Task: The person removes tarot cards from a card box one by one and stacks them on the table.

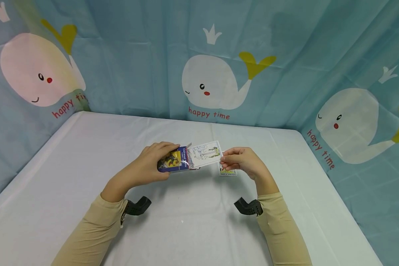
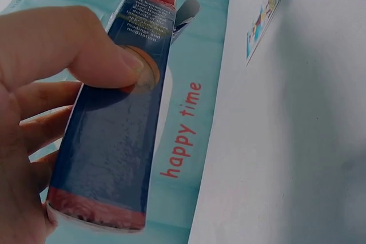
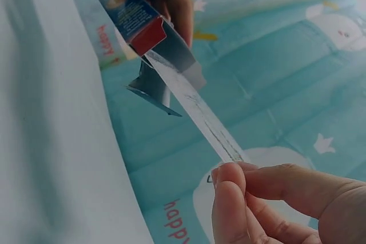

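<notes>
My left hand (image 1: 149, 164) grips a blue tarot card box (image 1: 170, 161) above the table, its thumb pressed on the narrow side in the left wrist view. The box's end faces right, with its flaps (image 3: 155, 92) folded out. From that end a white-bordered tarot card (image 1: 204, 154) sticks out, its inner end still within the box. My right hand (image 1: 247, 163) pinches the outer end of this card between thumb and fingers. Below the right hand another tarot card (image 1: 228, 173) lies on the table, partly hidden by the hand and the held card.
A white cloth covers the table (image 1: 183, 229). Behind it and along both sides hangs a blue curtain (image 1: 129, 74) printed with whales. Black wrist cameras (image 1: 137, 205) sit at both cuffs.
</notes>
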Demonstrator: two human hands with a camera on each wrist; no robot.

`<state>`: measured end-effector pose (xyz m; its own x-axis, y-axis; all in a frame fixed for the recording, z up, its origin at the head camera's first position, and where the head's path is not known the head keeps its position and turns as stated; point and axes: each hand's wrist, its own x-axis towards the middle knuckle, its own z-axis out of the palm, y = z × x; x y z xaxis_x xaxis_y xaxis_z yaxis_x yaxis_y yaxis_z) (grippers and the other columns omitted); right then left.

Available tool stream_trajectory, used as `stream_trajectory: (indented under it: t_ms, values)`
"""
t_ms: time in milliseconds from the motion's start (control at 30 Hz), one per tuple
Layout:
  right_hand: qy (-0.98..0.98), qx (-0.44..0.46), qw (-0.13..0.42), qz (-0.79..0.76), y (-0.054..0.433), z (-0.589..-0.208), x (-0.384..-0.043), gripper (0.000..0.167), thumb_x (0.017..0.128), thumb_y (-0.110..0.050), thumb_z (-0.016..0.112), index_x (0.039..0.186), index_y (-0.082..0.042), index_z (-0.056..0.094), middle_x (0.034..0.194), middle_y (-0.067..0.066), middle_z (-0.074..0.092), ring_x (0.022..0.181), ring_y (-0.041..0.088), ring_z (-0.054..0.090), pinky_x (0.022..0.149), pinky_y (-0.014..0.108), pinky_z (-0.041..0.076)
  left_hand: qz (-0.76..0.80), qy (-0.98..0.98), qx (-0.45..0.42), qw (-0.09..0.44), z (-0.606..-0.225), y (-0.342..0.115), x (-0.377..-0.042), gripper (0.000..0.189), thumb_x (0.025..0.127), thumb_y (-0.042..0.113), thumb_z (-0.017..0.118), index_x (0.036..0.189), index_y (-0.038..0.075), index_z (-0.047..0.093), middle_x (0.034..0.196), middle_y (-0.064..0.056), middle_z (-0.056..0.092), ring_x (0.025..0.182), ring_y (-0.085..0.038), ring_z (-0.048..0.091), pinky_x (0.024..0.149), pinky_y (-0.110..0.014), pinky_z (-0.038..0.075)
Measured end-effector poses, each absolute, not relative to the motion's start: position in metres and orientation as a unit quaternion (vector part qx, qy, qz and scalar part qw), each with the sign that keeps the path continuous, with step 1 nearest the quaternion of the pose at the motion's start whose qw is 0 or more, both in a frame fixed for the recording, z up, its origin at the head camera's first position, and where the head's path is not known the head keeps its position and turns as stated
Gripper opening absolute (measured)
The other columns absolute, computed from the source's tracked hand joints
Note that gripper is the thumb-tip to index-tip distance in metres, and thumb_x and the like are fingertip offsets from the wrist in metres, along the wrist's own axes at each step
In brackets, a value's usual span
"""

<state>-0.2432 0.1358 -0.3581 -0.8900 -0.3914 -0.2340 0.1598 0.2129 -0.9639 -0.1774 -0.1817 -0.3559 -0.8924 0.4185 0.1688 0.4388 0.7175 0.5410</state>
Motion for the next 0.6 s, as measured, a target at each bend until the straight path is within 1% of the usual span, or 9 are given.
stream_trajectory:
  t_ms: [167,467,600]
  values:
    - [0.739,-0.072,0.218,-0.634,0.137,-0.359,-0.244,0.018,0.093,-0.003,0.062,0.103,0.012,0.062,0.077,0.0,0.073,0.068,0.009,0.07,0.068,0.024,0.058,-0.296,-0.926,-0.232,0.017,-0.356,-0.182,-0.177,0.081,0.075,0.012,0.074,0.151,0.013,0.044,0.15,-0.009,0.046,0.134,-0.033,0.042,0.106,-0.056,0.029]
    - [0.711,-0.046,0.192,-0.675,0.144,-0.354,-0.245,0.007,0.093,-0.005,0.064,0.097,0.0,0.068,0.079,0.001,0.074,0.073,0.011,0.073,0.072,0.023,0.058,-0.297,-0.926,-0.234,0.017,-0.355,-0.181,-0.177,0.081,0.076,0.012,0.074,0.151,0.012,0.043,0.15,-0.009,0.045,0.134,-0.033,0.042,0.107,-0.057,0.029]
    - [0.705,-0.036,0.177,-0.686,0.147,-0.352,-0.246,0.008,0.093,-0.004,0.064,0.099,0.001,0.067,0.079,0.001,0.074,0.074,0.011,0.073,0.072,0.023,0.058,-0.298,-0.925,-0.233,0.017,-0.355,-0.182,-0.177,0.081,0.076,0.012,0.074,0.151,0.012,0.043,0.15,-0.009,0.045,0.133,-0.033,0.042,0.107,-0.056,0.03]
